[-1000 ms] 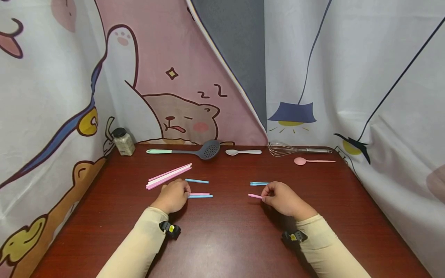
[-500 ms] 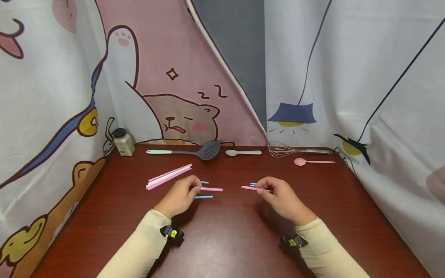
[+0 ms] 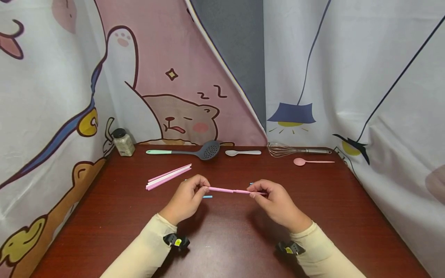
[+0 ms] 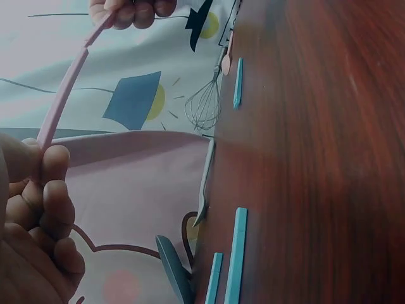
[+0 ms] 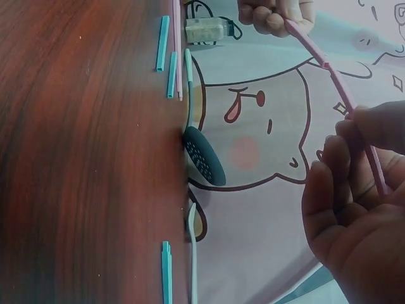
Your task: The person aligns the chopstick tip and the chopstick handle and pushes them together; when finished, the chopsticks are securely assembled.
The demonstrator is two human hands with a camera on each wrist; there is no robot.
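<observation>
My left hand (image 3: 184, 199) pinches one pink chopstick section (image 3: 221, 189) between thumb and fingers. Opposite it, my right hand (image 3: 278, 200) holds a second, thinner-looking pink chopstick section (image 3: 242, 191), whose rear end runs back into the palm in the right wrist view. The two sections meet end to end in midair above the table, with a small step at the joint (image 4: 87, 47). Two blue chopstick sections lie on the table by my left hand, the nearer one (image 3: 207, 197) partly covered. More blue (image 3: 252, 183) shows behind my right fingers, mostly hidden; the left wrist view shows its narrow tip (image 4: 237, 101).
Several pink and white chopsticks (image 3: 168, 177) lie slanted at the left. Along the table's back edge are a jar (image 3: 124, 143), a slotted skimmer (image 3: 208, 150), a white spoon (image 3: 243, 153) and a whisk (image 3: 299, 150). A pink spoon (image 3: 300, 161) lies at the back right.
Both hands have lifted pink sections off the table and moved toward each other. The gap between the two pink ends has closed.
</observation>
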